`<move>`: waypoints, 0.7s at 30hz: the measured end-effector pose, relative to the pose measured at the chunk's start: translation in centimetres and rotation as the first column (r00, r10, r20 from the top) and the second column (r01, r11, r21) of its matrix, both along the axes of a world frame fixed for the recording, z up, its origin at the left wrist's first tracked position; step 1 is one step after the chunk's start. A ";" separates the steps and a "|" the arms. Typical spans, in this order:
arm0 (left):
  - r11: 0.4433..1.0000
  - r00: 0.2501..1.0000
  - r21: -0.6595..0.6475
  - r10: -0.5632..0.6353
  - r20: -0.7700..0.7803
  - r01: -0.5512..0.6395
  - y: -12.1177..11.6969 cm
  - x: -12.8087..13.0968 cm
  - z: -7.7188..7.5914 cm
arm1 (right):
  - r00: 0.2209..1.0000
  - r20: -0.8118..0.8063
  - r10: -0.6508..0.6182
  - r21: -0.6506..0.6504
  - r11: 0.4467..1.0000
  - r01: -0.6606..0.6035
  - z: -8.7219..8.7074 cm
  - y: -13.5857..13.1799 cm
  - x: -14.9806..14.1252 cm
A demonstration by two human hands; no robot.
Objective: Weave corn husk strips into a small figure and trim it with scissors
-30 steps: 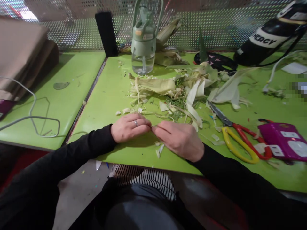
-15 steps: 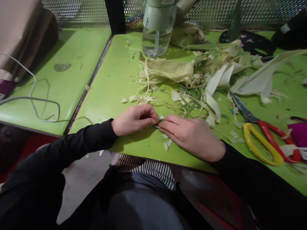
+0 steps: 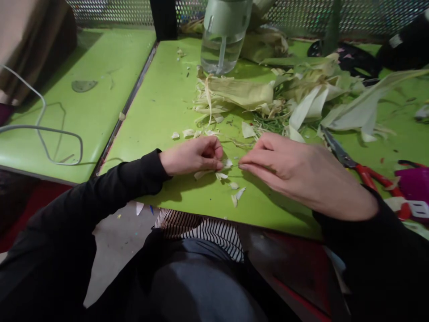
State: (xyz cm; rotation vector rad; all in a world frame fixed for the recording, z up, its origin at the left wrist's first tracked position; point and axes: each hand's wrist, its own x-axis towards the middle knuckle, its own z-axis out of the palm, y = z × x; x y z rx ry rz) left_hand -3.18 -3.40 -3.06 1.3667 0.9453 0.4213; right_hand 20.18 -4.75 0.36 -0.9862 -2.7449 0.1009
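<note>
In the head view my left hand [image 3: 196, 155] is closed in a pinch low over the green table. Between its thumb and forefinger is one end of a thin strand [image 3: 232, 166], too fine to identify. Opposite it, my right hand [image 3: 288, 167] pinches the strand's other end, so a short length spans the gap. Small pale husk scraps [image 3: 221, 176] lie under and around the fingertips. Beyond my hands rests a heap of dried corn husks [image 3: 246, 94], with green shreds partly covered by my right hand.
Red-handled scissors [image 3: 367, 176] lie right, partly behind my right wrist. A clear bottle with a green top [image 3: 223, 47] stands at the back. A grey cable [image 3: 78, 138] loops on the left table [image 3: 110, 94]. A purple object [image 3: 414, 181] sits far right.
My right hand has moved right, away from my left, uncovering the strand between them and scraps below. It now covers part of the scissors. My left hand has barely moved.
</note>
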 end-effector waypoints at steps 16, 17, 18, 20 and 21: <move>0.987 0.988 0.033 0.157 0.005 -0.157 -0.4 1.3 -0.7 | 0.937 -0.230 -0.263 -0.253 0.946 0.203 -0.2 0.8 -2.0; 0.990 0.991 0.023 0.136 0.010 -0.136 -0.2 1.3 -0.6 | 0.931 -0.240 -0.275 -0.247 0.945 0.216 -0.1 0.7 -2.1; 0.994 0.994 0.016 0.109 0.012 -0.109 0.0 1.1 -0.5 | 0.927 -0.243 -0.285 -0.238 0.944 0.228 -0.1 0.7 -2.1; 0.998 0.998 0.012 0.057 0.009 -0.057 0.3 0.9 -0.3 | 0.925 -0.241 -0.293 -0.224 0.944 0.241 0.0 0.7 -2.3; 0.999 0.999 0.017 0.036 0.007 -0.036 0.3 0.8 -0.2 | 0.928 -0.237 -0.288 -0.217 0.946 0.239 -0.1 0.7 -2.4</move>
